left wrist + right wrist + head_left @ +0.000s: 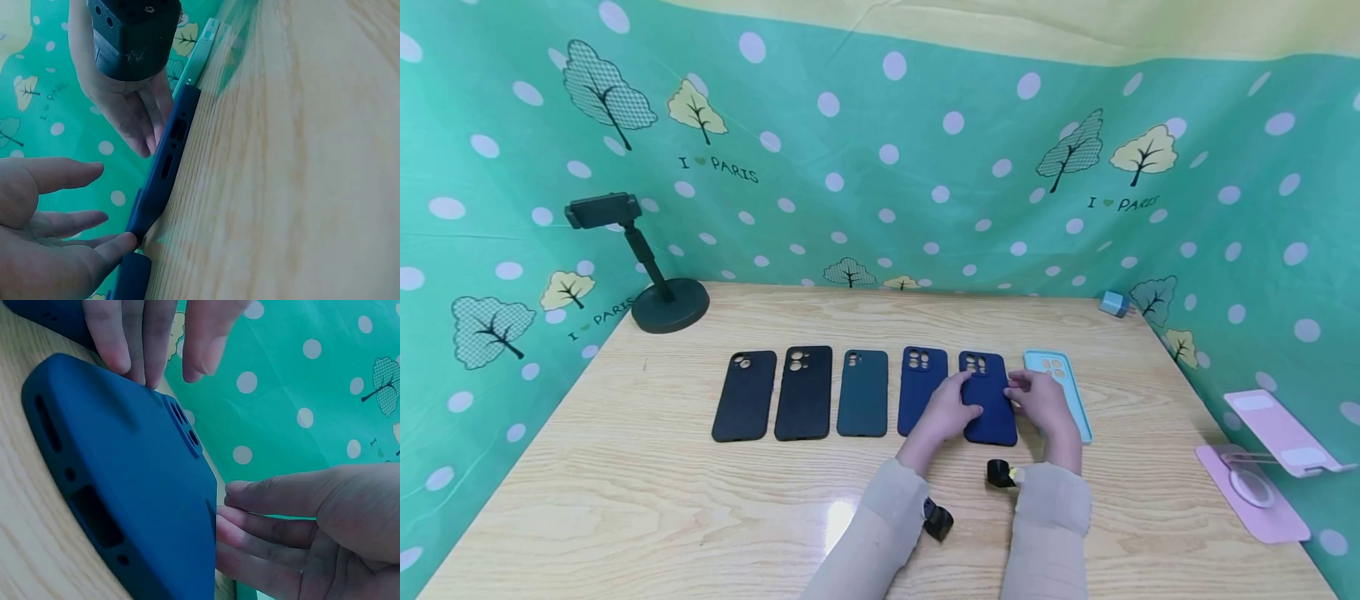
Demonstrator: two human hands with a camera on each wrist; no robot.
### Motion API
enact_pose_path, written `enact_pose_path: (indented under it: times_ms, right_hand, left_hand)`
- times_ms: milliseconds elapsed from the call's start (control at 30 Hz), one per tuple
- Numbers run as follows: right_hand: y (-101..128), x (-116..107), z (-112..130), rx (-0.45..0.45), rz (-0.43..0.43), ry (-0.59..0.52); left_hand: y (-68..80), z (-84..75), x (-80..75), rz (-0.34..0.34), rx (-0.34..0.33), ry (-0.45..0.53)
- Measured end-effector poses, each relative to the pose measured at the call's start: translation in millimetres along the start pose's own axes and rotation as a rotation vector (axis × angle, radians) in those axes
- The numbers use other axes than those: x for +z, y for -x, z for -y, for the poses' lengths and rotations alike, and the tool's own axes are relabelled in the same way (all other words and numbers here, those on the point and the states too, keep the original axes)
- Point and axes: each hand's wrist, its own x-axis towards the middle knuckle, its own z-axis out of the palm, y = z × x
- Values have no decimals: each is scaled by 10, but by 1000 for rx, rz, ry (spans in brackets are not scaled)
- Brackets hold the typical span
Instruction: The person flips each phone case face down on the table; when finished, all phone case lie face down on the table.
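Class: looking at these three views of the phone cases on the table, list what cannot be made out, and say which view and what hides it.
- Head view: the middle of the navy case is covered by the left hand and right hand.
- Head view: much of the light blue case lies behind the right hand.
- Left wrist view: the right hand's back is hidden by a black wrist camera.
- Right wrist view: the case's lower end is cut off by the frame edge.

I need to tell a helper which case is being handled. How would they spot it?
On the wooden table lies a row of six phone cases. Counting from the left, it is the fifth, a navy blue case, touched by both hands. Its right neighbour, the light blue case, is pale.
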Motion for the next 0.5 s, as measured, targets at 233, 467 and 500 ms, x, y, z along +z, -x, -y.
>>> enact_pose_path:
  times_ms: [233,467,500]
  right_hand:
    - [-8,3,6,-16,8,-18]
    - [17,-45,-37,-56,-39,-7]
    - [25,-62,-48,-71,-64,-1]
  left_hand:
    - [-7,4,-5,-1,-7,0]
    - [-5,21,-20,-6,1,34]
    - [-3,18,-19,-12,1,42]
